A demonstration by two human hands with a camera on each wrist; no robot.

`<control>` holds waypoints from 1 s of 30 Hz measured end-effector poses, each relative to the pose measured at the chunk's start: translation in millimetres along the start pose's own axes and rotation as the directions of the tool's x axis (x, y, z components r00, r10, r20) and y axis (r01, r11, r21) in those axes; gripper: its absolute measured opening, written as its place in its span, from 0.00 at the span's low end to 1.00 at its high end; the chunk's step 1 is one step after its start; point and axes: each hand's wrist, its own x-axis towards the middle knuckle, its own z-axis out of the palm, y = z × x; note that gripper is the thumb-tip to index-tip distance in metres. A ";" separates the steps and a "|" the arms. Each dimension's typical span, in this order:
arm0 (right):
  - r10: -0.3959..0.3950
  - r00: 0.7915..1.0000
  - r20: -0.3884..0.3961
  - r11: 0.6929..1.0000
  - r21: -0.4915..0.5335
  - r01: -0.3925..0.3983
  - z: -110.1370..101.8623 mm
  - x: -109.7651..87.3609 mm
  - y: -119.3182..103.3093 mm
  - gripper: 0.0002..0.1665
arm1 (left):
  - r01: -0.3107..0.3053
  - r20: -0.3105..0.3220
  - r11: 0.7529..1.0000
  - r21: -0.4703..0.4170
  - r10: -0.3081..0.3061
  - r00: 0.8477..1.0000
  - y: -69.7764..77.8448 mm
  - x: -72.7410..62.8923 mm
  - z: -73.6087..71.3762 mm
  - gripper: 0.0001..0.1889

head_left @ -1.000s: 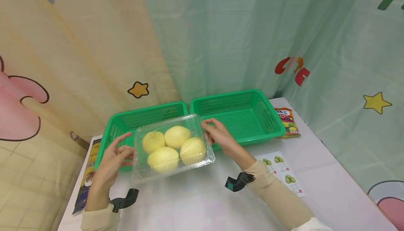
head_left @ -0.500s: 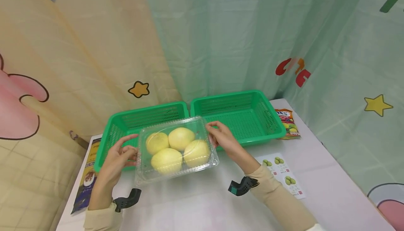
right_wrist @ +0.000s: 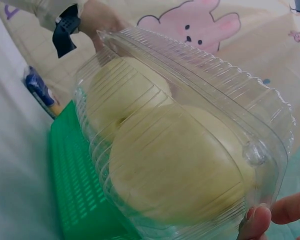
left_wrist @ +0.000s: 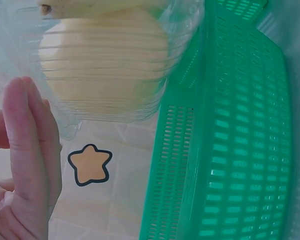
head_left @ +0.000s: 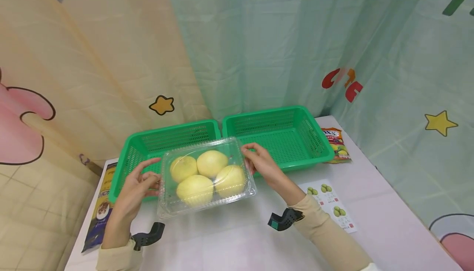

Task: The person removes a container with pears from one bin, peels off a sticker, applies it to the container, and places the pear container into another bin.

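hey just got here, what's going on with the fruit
A person is holding a clear plastic container up over the white table, slightly tilted. The left hand grips its left edge, and the right hand pinches the opposite edge. Four yellow fruits show inside it. The container is partly in front of the left green basket; the right green basket stands alongside.

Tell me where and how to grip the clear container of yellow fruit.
Grip the clear container by the rim at its left and right ends, one hand from each side, where the left hand and right hand are. It is wide and carries four yellow fruits, so opposed grips would probably balance it best.
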 end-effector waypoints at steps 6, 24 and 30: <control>0.003 1.000 -0.002 1.000 0.004 -0.003 -1.6 1.9 -0.3 0.24 | -0.006 0.005 1.000 -0.005 0.006 1.000 1.6 2.4 0.1 0.24; 0.007 1.000 0.010 0.998 0.055 -0.008 8.4 -5.1 8.5 0.23 | -0.016 0.004 1.000 -0.016 0.016 1.000 -1.7 -9.0 -5.1 0.21; 0.005 1.000 -0.013 0.998 0.060 -0.004 -2.4 -8.9 8.1 0.23 | 0.001 -0.001 1.000 -0.019 -0.001 1.000 -1.9 -1.3 7.0 0.21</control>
